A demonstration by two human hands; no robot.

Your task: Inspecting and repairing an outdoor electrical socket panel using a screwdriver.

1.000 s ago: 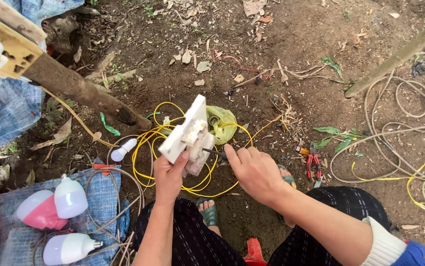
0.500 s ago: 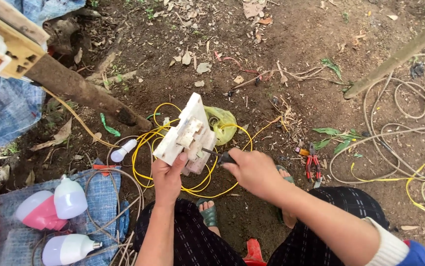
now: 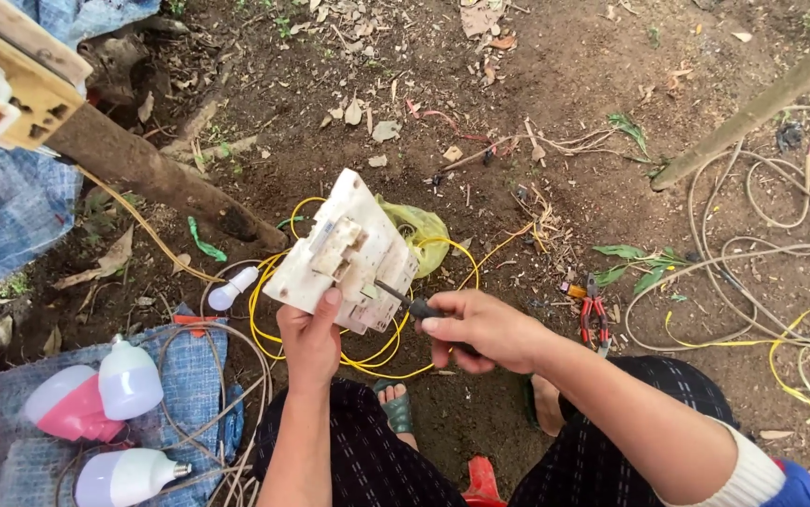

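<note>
Since a second ago the right hand has closed around a dark-handled screwdriver and brought its tip onto the white switch board, which has tilted over a bit. Board sits mid-scene above the dirt ground, over the yellow wire coil. Left hand grips the board's near edge from below, thumb on top, wrist straight. To do it well I'd keep the board steady and the driver lined up square with the screw. Right wrist is cocked left, fingers wrapped tight.

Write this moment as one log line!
left hand: holds white switch board | right hand: screwdriver tip on board | yellow wire below
</note>
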